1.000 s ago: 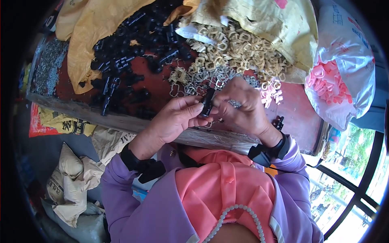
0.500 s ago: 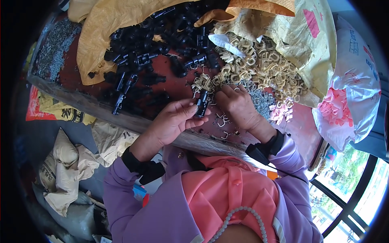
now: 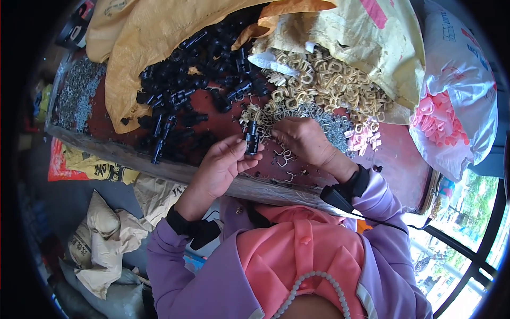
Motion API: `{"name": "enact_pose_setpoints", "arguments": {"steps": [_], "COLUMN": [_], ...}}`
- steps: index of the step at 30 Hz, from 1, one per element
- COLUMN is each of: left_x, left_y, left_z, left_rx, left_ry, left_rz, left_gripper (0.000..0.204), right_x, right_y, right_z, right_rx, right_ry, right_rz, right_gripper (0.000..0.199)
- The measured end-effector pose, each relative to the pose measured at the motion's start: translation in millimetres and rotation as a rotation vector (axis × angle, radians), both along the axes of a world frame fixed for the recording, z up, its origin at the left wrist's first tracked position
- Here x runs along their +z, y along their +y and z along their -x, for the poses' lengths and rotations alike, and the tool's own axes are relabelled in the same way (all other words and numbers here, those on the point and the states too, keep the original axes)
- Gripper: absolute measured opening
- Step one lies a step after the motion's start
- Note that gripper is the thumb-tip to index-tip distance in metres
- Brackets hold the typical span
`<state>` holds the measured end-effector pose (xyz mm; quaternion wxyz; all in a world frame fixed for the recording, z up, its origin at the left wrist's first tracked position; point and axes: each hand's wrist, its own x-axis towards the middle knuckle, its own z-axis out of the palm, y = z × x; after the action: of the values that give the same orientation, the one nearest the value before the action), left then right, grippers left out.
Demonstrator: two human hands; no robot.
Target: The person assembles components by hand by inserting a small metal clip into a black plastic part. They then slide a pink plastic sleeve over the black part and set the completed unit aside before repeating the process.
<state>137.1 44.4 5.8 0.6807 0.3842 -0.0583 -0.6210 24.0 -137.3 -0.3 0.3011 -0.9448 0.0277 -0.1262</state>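
Observation:
My left hand [image 3: 226,162] grips a short black cylindrical plastic part [image 3: 252,139], held upright between thumb and fingers above the table's near edge. Just to its right, my right hand [image 3: 305,141] is closed in a pinch, its fingertips close beside the part. Whatever those fingertips hold is too small to make out. Silver U-shaped wire pieces [image 3: 285,156] lie scattered below the hands, and a heap of small silver metal pieces [image 3: 330,127] lies behind the right hand. Beyond them spread beige plastic loops [image 3: 345,85]. A pile of black plastic parts [image 3: 178,98] is on the left.
An orange woven sack [image 3: 125,80] and a cream sack [image 3: 393,58] lie around the piles on the red tabletop [image 3: 401,154]. Small pink pieces [image 3: 364,135] sit at right, near a white bag [image 3: 454,117] of pink parts. More metal bits [image 3: 79,90] fill the left end.
My right hand has drawn its fingers up from the metal pieces and closed them in a pinch near the black part. My left hand still holds that part; the view has shifted slightly.

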Motion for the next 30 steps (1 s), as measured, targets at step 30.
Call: {"name": "enact_pose_setpoints", "arguments": {"steps": [30], "left_x": [1], "left_y": [-55], "left_z": [35], "left_rx": [-0.071], "left_ry": [-0.106], "left_rz": [0.162], "left_gripper": [0.034], "right_x": [23], "right_y": [-15], "right_z": [54], "right_rx": [-0.236], "right_ry": [0.259], "right_rz": [-1.217], "right_gripper": [0.011]}}
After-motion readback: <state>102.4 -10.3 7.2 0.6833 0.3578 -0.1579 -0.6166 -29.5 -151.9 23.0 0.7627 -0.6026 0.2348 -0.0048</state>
